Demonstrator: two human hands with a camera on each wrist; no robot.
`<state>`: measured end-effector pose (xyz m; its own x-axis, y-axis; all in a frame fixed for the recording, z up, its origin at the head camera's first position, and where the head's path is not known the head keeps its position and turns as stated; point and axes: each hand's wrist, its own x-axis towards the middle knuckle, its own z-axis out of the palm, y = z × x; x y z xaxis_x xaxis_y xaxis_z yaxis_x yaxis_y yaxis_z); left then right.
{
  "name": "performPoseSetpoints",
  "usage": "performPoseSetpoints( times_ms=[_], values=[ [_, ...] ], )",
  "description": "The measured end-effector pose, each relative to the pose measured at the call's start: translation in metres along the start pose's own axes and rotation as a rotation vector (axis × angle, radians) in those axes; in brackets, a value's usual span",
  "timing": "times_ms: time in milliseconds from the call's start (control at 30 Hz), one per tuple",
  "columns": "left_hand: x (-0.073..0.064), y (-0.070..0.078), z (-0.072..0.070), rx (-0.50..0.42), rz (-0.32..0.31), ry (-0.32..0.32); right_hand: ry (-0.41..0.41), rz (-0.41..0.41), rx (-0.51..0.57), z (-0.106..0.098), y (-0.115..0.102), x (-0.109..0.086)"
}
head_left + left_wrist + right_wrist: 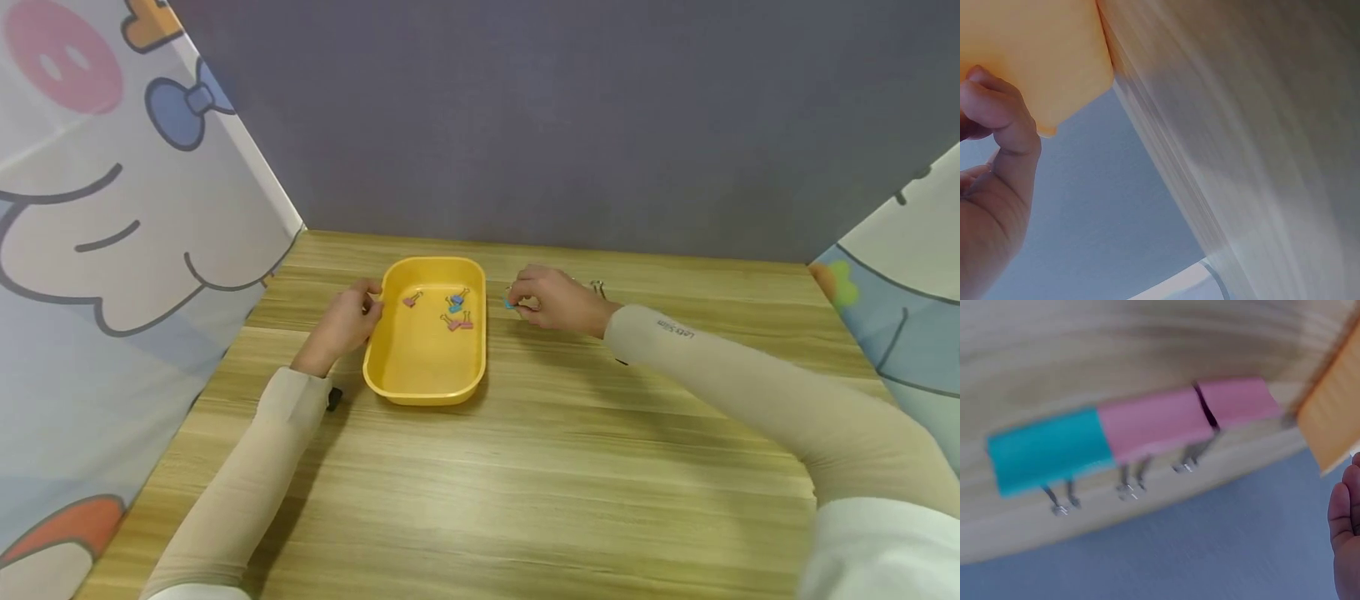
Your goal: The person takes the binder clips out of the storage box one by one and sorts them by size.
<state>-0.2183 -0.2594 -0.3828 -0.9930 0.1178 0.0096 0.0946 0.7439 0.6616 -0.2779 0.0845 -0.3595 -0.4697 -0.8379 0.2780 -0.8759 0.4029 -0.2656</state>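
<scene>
A yellow tray [423, 367] stands on the table with several pink and blue binder clips [453, 323] lying in it. At its left rim, my left hand [347, 323] grips the tray with bent fingers; in the left wrist view, the curled fingers [1004, 112] lie against its outer wall. Just right of the tray, my right hand [551, 298] pinches a blue binder clip [509, 303] between thumb and fingers. The right wrist view has a teal binder clip [1050, 450] and two pink binder clips [1154, 422] side by side on the table, beyond the right hand [1346, 519].
Silver clip handles [597, 288] show behind the right wrist. A grey panel [525, 125] borders the wooden table [480, 483] at the back. Cartoon-printed panels [135, 233] stand at both sides. A small black object [334, 398] shows by the left wrist.
</scene>
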Motion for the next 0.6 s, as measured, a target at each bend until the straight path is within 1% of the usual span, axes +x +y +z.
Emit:
performPoseSetpoints(
  times_ms=[200, 367, 433, 600],
  values=[
    [0.0, 0.001, 0.0, -0.007, 0.009, 0.005, -0.015, -0.012, 0.044, 0.015, 0.002, -0.019],
    [0.0, 0.0, 0.0, -0.003, 0.006, 0.009, -0.039, -0.005, 0.03, 0.027, 0.001, -0.029],
    [0.0, 0.0, 0.0, 0.0, 0.004, 0.01, -0.051, 0.001, 0.025, 0.031, 0.0, -0.032],
    [0.0, 0.0, 0.0, 0.007, 0.004, 0.012, -0.093, 0.049, 0.086, 0.039, -0.003, -0.04]
  ],
)
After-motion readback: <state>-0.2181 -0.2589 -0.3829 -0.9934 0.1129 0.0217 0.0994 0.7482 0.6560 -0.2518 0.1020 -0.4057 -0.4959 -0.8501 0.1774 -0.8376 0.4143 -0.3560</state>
